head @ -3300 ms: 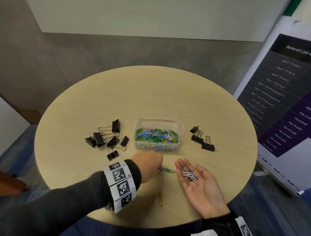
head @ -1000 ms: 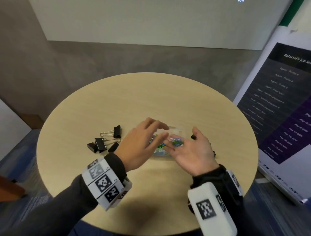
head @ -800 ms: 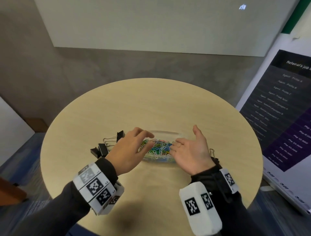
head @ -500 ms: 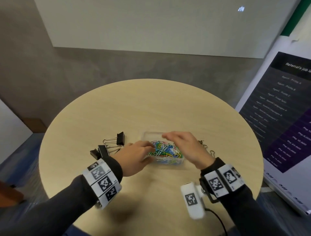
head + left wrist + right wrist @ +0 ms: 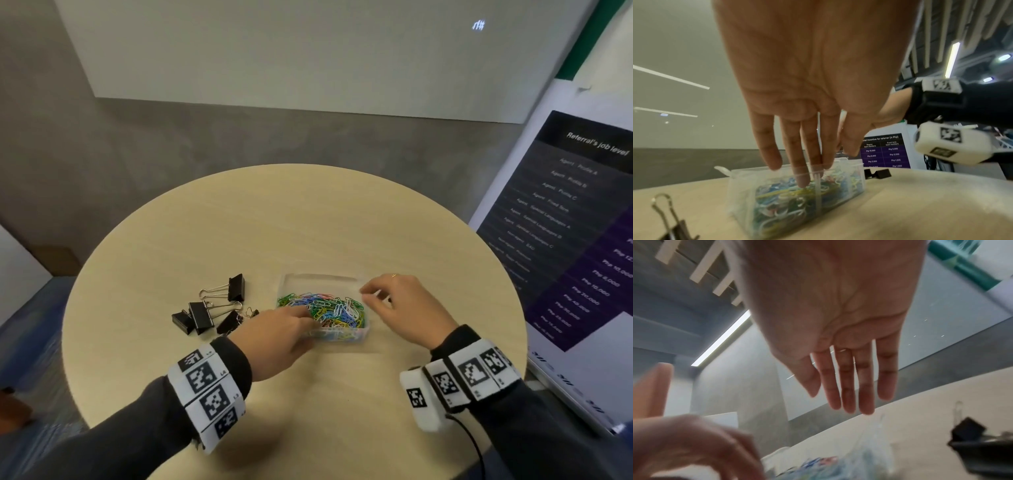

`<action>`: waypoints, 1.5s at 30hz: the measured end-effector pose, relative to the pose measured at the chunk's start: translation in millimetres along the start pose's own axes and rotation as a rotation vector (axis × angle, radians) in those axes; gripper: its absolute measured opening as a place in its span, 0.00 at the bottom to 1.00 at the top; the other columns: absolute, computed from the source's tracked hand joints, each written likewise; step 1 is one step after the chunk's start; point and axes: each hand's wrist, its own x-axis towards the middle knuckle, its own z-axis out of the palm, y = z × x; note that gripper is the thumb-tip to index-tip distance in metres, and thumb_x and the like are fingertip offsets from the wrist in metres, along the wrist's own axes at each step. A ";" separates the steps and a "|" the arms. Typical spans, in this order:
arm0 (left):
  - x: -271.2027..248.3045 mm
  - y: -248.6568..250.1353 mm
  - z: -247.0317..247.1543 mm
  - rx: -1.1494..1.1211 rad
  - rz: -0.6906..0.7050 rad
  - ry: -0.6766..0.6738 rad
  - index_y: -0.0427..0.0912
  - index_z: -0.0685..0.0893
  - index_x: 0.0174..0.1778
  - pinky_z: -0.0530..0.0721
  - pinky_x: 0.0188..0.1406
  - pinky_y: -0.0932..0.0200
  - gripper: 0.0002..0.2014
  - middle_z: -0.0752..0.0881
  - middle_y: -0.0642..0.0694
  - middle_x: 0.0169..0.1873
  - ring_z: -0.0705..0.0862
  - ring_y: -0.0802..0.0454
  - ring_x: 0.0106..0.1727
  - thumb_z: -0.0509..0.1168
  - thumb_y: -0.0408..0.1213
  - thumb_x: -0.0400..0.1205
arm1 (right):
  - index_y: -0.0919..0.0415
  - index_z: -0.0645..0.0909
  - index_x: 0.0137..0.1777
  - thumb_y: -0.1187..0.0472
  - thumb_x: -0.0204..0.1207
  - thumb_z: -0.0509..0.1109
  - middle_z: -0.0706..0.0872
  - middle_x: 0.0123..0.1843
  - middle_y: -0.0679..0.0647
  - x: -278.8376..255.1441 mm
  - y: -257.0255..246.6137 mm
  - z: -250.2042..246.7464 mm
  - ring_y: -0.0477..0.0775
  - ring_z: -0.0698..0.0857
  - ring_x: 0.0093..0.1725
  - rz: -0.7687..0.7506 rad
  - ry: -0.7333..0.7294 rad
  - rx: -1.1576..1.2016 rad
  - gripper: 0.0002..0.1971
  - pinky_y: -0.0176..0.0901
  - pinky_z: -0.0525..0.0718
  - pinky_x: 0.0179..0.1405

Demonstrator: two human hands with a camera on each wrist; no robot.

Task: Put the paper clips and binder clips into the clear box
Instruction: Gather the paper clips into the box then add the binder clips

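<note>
The clear box (image 5: pixel 321 278) stands in the middle of the round table, heaped with coloured paper clips (image 5: pixel 329 310). My left hand (image 5: pixel 301 313) reaches in from the near left, and in the left wrist view its straight fingers (image 5: pixel 803 178) touch the clips inside the box (image 5: pixel 842 193). My right hand (image 5: pixel 371 298) hovers over the box's right end. The right wrist view shows that hand (image 5: pixel 849 394) palm down with straight fingers, holding nothing. Several black binder clips (image 5: pixel 205 313) lie left of the box.
Another black binder clip (image 5: pixel 877 173) lies just right of the box, also visible in the right wrist view (image 5: pixel 966 431); my right hand hides it from the head view. A printed poster (image 5: pixel 565 240) stands off the table's right edge. The tabletop (image 5: pixel 308 222) stretches beyond the box.
The clips that lay in my right palm are gone from it. The right hand turned palm down over the box and has drifted to its right end. My left fingers have moved into the box.
</note>
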 end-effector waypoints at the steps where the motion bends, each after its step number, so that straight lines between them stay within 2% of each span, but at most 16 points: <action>1: -1.4 1.9 1.0 -0.027 0.000 0.002 0.51 0.73 0.75 0.77 0.66 0.53 0.20 0.77 0.52 0.68 0.78 0.50 0.67 0.55 0.47 0.86 | 0.51 0.84 0.57 0.53 0.81 0.63 0.87 0.56 0.49 3.9 9.5 -2.8 0.47 0.83 0.51 0.040 0.048 -0.020 0.11 0.47 0.81 0.57; 3: -5.0 6.0 2.9 -0.049 0.013 0.010 0.51 0.74 0.74 0.77 0.67 0.55 0.20 0.77 0.52 0.68 0.79 0.51 0.67 0.55 0.46 0.86 | 0.51 0.85 0.56 0.57 0.80 0.65 0.85 0.57 0.51 13.6 28.6 -8.3 0.50 0.83 0.53 0.142 0.098 -0.038 0.10 0.48 0.80 0.58; 6: -12.7 12.1 5.1 -0.056 0.039 0.021 0.51 0.75 0.73 0.76 0.68 0.56 0.18 0.77 0.52 0.67 0.78 0.51 0.67 0.55 0.45 0.87 | 0.53 0.85 0.57 0.59 0.78 0.68 0.84 0.59 0.55 27.1 51.2 -13.6 0.55 0.83 0.57 0.294 -0.002 -0.049 0.10 0.47 0.79 0.58; 10: -20.2 13.3 5.2 -0.028 0.030 0.000 0.52 0.76 0.71 0.77 0.67 0.54 0.17 0.79 0.52 0.66 0.78 0.51 0.67 0.55 0.39 0.87 | 0.57 0.87 0.43 0.63 0.73 0.74 0.88 0.46 0.57 39.7 58.3 -13.3 0.53 0.85 0.45 0.344 -0.023 -0.035 0.02 0.41 0.78 0.44; 13: -23.7 11.8 3.3 -0.033 0.023 -0.025 0.53 0.78 0.70 0.78 0.65 0.54 0.17 0.81 0.53 0.65 0.79 0.51 0.67 0.58 0.38 0.86 | 0.57 0.86 0.34 0.67 0.70 0.76 0.86 0.42 0.55 45.9 59.3 -9.0 0.53 0.84 0.44 0.380 -0.070 -0.041 0.06 0.40 0.79 0.43; 15: -26.8 10.5 1.2 -0.057 0.019 -0.030 0.54 0.79 0.69 0.78 0.64 0.55 0.16 0.81 0.54 0.65 0.78 0.53 0.67 0.59 0.40 0.85 | 0.56 0.86 0.32 0.69 0.68 0.76 0.87 0.42 0.56 47.1 60.3 -9.7 0.53 0.85 0.43 0.403 -0.068 -0.022 0.09 0.41 0.80 0.43; 18: -31.8 7.6 -3.1 -0.066 -0.006 0.006 0.56 0.78 0.68 0.79 0.63 0.54 0.16 0.79 0.56 0.66 0.78 0.54 0.67 0.60 0.44 0.84 | 0.55 0.86 0.31 0.70 0.68 0.76 0.89 0.41 0.56 48.1 51.9 -20.1 0.55 0.87 0.45 0.349 0.063 0.012 0.10 0.40 0.79 0.47; 21: -33.9 2.9 -9.5 -0.023 -0.065 0.044 0.57 0.78 0.68 0.79 0.58 0.55 0.16 0.78 0.58 0.66 0.79 0.53 0.65 0.59 0.47 0.84 | 0.58 0.89 0.39 0.67 0.70 0.76 0.89 0.40 0.54 48.1 20.1 -29.6 0.52 0.86 0.45 0.199 0.213 0.127 0.04 0.39 0.77 0.49; 23: -35.2 -3.6 -15.5 -0.016 -0.116 0.075 0.57 0.79 0.67 0.79 0.55 0.56 0.15 0.79 0.58 0.63 0.79 0.55 0.63 0.58 0.49 0.84 | 0.58 0.90 0.45 0.65 0.71 0.76 0.90 0.42 0.51 48.4 -7.6 -26.7 0.48 0.86 0.45 0.110 0.139 0.264 0.04 0.35 0.77 0.46; 25: -37.4 -14.5 -22.0 -0.008 -0.183 0.103 0.57 0.80 0.64 0.79 0.52 0.58 0.14 0.80 0.59 0.61 0.80 0.56 0.60 0.59 0.50 0.84 | 0.57 0.90 0.48 0.62 0.72 0.76 0.91 0.43 0.49 50.6 -29.8 -15.4 0.46 0.87 0.46 0.070 -0.017 0.349 0.06 0.34 0.77 0.44; 29: -41.7 -42.8 -29.6 0.052 -0.337 0.109 0.55 0.81 0.61 0.79 0.50 0.58 0.13 0.81 0.56 0.59 0.81 0.54 0.59 0.61 0.49 0.82 | 0.61 0.89 0.53 0.61 0.74 0.74 0.92 0.46 0.56 59.7 -52.7 9.4 0.52 0.89 0.50 0.047 -0.234 0.387 0.09 0.43 0.84 0.55; 33: -40.3 -56.7 -25.2 0.014 -0.369 0.056 0.55 0.81 0.62 0.80 0.55 0.57 0.13 0.77 0.53 0.61 0.79 0.52 0.61 0.62 0.47 0.82 | 0.66 0.79 0.68 0.59 0.77 0.72 0.87 0.61 0.61 61.4 -58.5 21.9 0.55 0.86 0.60 0.056 -0.482 0.481 0.21 0.47 0.82 0.67; 36: -34.7 -56.7 -18.7 -0.026 -0.348 0.022 0.55 0.83 0.59 0.79 0.62 0.53 0.11 0.77 0.51 0.62 0.77 0.51 0.63 0.63 0.47 0.82 | 0.59 0.75 0.72 0.55 0.78 0.70 0.83 0.67 0.56 57.9 -48.8 16.4 0.53 0.82 0.65 0.027 -0.382 0.385 0.24 0.52 0.78 0.70; 39: -29.3 -57.5 -14.9 -0.021 -0.348 -0.009 0.53 0.83 0.59 0.79 0.61 0.54 0.11 0.79 0.50 0.61 0.78 0.51 0.63 0.61 0.46 0.83 | 0.54 0.78 0.68 0.56 0.79 0.68 0.84 0.64 0.52 47.5 -26.4 -2.7 0.50 0.83 0.62 0.030 -0.243 0.379 0.18 0.50 0.79 0.68; 41: -27.3 -59.4 -13.5 -0.021 -0.366 -0.025 0.53 0.83 0.61 0.80 0.59 0.55 0.12 0.81 0.50 0.60 0.80 0.50 0.61 0.61 0.46 0.83 | 0.52 0.81 0.64 0.57 0.79 0.68 0.85 0.61 0.50 40.1 -1.4 -15.7 0.49 0.85 0.58 0.077 -0.172 0.334 0.14 0.47 0.81 0.62; 45: -23.6 -62.8 -11.1 -0.081 -0.414 0.021 0.49 0.85 0.58 0.82 0.55 0.55 0.11 0.85 0.49 0.56 0.83 0.51 0.55 0.62 0.43 0.83 | 0.54 0.82 0.61 0.58 0.77 0.70 0.84 0.56 0.53 24.3 51.8 -29.8 0.51 0.83 0.51 0.285 -0.105 0.092 0.12 0.37 0.78 0.41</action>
